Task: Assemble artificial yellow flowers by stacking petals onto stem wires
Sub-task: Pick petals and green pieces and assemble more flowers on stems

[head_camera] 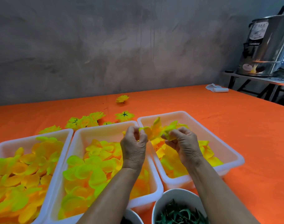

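Both my hands are raised over the gap between the middle tub [105, 128] and the right tub [218, 143], working one yellow petal piece [155, 129] between them. My left hand [134, 143] has its fingers curled in, pinching the near edge of the piece between thumb and fingertips, and my right hand [181, 141] grips the other side, fingers folded round a crumpled lobe. The piece stands up between my hands, one lobe pointing upward; I cannot see a stem wire in it. Under my wrists all three white tubs, counting the left tub [63, 135], hold loose yellow petals. Finished flowers [88, 121] lie in a cluster on the orange table [235, 110] just behind the tubs, with a single flower [122, 98] farther back. By my right forearm a white bowl [167, 198] holds green leaf parts [178, 214], beside another bowl [134, 215] whose contents I cannot make out. A metal urn [267, 46] stands on a stand at the far right
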A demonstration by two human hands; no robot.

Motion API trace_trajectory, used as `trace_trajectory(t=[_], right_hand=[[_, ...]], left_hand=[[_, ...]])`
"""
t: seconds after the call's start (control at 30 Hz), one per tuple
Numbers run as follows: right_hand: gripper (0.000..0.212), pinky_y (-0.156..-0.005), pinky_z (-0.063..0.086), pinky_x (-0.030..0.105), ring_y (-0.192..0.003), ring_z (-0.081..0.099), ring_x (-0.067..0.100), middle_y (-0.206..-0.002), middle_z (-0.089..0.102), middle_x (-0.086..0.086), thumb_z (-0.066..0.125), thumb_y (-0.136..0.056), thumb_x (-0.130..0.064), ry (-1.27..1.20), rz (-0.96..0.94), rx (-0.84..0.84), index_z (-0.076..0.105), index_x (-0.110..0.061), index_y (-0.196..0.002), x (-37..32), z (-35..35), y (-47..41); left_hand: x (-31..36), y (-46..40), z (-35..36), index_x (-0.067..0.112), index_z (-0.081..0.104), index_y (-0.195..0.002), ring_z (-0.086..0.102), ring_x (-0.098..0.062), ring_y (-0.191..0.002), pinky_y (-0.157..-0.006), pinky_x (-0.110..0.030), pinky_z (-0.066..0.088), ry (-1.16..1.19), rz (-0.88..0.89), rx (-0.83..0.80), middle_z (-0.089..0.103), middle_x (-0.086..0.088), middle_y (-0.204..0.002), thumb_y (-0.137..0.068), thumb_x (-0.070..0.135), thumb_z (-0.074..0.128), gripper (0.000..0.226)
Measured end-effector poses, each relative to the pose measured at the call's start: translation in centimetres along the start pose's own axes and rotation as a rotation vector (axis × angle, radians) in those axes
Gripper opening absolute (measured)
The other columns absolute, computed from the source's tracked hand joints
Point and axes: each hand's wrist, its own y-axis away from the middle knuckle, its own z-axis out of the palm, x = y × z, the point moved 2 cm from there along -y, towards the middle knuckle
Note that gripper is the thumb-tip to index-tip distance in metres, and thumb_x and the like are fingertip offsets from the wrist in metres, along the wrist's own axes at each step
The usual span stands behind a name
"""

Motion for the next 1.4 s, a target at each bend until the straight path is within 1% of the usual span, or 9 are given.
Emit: trace_trajectory(t=[0.17, 0.3, 0.47, 0.53, 0.67, 0.8, 1.03, 1.23, 1.4], right_hand=[[0.025, -0.045, 0.049, 0.017, -0.051, 0.060, 0.004, -0.071, 0.063, 0.003, 0.060, -0.081, 0.009, -0.042, 0.014, 0.079, 0.057, -0.015, -0.089, 0.1, -0.4, -0.3], [0.016, -0.045, 0.049, 0.016, -0.050, 0.063, 0.005, -0.060, 0.068, -0.003, 0.064, -0.081, 0.003, -0.070, -0.003, 0.033, 0.063, -0.012, -0.082, 0.0, -0.2, -0.1], [0.010, -0.052, 0.049, 0.020, -0.054, 0.059, 0.008, -0.062, 0.065, -0.001, 0.069, -0.079, -0.004, -0.020, -0.003, 0.069, 0.065, -0.014, -0.079, 0.0, -0.2, 0.0], [0.010, -0.054, 0.046, 0.022, -0.054, 0.054, 0.009, -0.062, 0.061, 0.001, 0.069, -0.081, -0.007, -0.008, -0.021, 0.124, 0.064, -0.014, -0.077, -0.1, -0.4, 0.0], [0.020, -0.038, 0.036, 0.013, -0.038, 0.043, 0.002, -0.049, 0.052, -0.007, 0.065, -0.086, -0.007, -0.017, -0.063, 0.269, 0.056, -0.016, -0.071, -0.1, -1.1, -0.4], [0.021, -0.049, 0.043, 0.023, -0.055, 0.048, 0.017, -0.065, 0.052, 0.007, 0.058, -0.085, 0.002, 0.081, -0.041, 0.279, 0.053, -0.014, -0.071, 0.4, -1.1, -0.7], [0.045, -0.078, 0.046, 0.034, -0.087, 0.058, 0.026, -0.095, 0.065, 0.011, 0.048, -0.071, 0.015, 0.609, -0.246, 0.316, 0.064, -0.012, -0.103, 0.2, -1.0, -0.7], [0.036, -0.090, 0.041, 0.030, -0.110, 0.058, 0.028, -0.117, 0.066, 0.011, 0.057, -0.083, -0.003, 0.931, -0.207, 0.302, 0.065, -0.013, -0.116, 0.4, -0.6, -0.7], [0.044, -0.086, 0.041, 0.028, -0.111, 0.057, 0.026, -0.118, 0.065, 0.010, 0.065, -0.078, -0.008, 1.107, -0.139, 0.275, 0.062, -0.018, -0.121, 0.7, -0.3, -0.5]], left_hand=[[-0.5, -0.4, 0.1, 0.004, 0.058, -0.085, 0.054, -0.022, -0.065, -0.068, -0.043, 0.054, 0.119, -0.082, 0.063, 0.058, -0.007, -0.068, -0.090, 0.006, 0.056, 0.005], [-0.7, -0.7, 0.3, 0.003, 0.057, -0.087, 0.061, -0.037, -0.080, -0.079, -0.054, 0.054, 0.234, -0.157, 0.041, 0.061, -0.020, -0.080, -0.092, 0.005, 0.054, 0.006], [-0.9, -0.7, 0.3, 0.004, 0.056, -0.085, 0.062, -0.012, -0.072, -0.067, -0.030, 0.058, 0.514, -0.349, 0.032, 0.060, -0.008, -0.078, -0.095, 0.005, 0.049, 0.012], [-0.9, -0.7, 0.4, 0.004, 0.055, -0.085, 0.063, -0.018, -0.082, -0.063, -0.023, 0.057, 0.628, -0.430, 0.017, 0.060, -0.016, -0.089, -0.096, 0.006, 0.048, 0.013], [-0.9, -0.7, 0.6, 0.003, 0.054, -0.089, 0.062, -0.026, -0.089, -0.064, -0.024, 0.059, 0.690, -0.502, -0.003, 0.060, -0.023, -0.099, -0.097, 0.007, 0.048, 0.011], [-1.0, -0.6, 0.8, -0.004, 0.050, -0.106, 0.063, -0.030, -0.091, -0.063, -0.025, 0.059, 0.618, -0.444, -0.042, 0.058, -0.029, -0.106, -0.097, 0.010, 0.047, 0.017], [-1.0, -0.7, 0.5, 0.001, 0.049, -0.100, 0.061, -0.023, -0.076, -0.063, -0.025, 0.059, 0.601, -0.472, 0.022, 0.052, -0.022, -0.096, -0.098, 0.011, 0.047, 0.010], [-1.0, -0.6, 0.2, 0.002, 0.054, -0.095, 0.061, -0.014, -0.071, -0.056, -0.023, 0.058, 0.587, -0.460, 0.026, 0.058, -0.014, -0.088, -0.096, 0.011, 0.051, 0.009], [-1.1, -0.6, 0.2, 0.007, 0.056, -0.083, 0.060, 0.000, -0.053, -0.060, -0.021, 0.058, 0.591, -0.457, 0.032, 0.057, -0.007, -0.077, -0.093, 0.009, 0.055, 0.011]])
